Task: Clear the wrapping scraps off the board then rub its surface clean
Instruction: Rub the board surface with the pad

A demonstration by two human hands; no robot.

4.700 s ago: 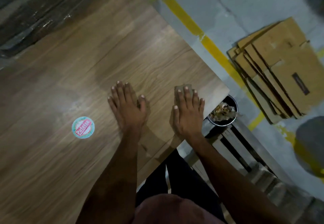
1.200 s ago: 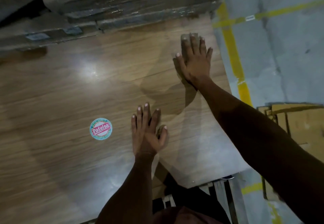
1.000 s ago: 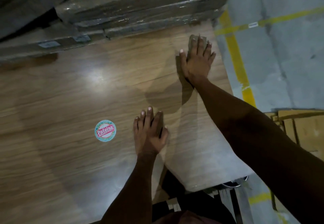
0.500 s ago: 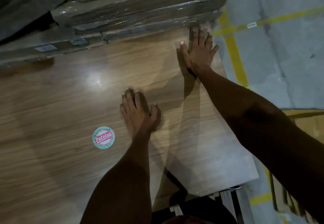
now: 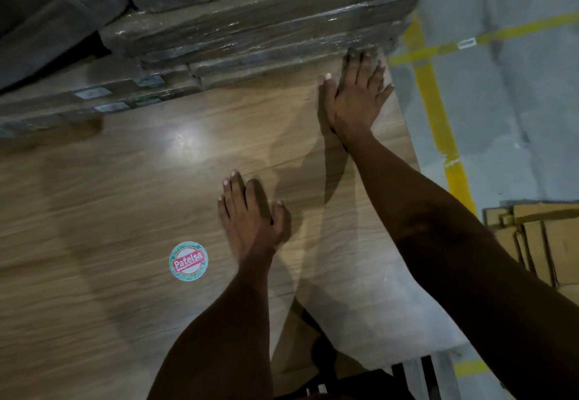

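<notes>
- Containers: just a stack of film-wrapped packs (image 5: 250,29) along the board's far edge; can't tell what's in them.
- The wood-grain board (image 5: 109,196) fills my view, a round Patelsa sticker (image 5: 188,261) on it. Grey floor with yellow tape lines (image 5: 438,117) to the right, flattened cardboard (image 5: 539,243) beyond.
- My left hand (image 5: 250,221) lies flat mid-board, fingers together. My right hand (image 5: 355,98) presses flat at the far right corner, fingers slightly spread, tips at the packs.
</notes>
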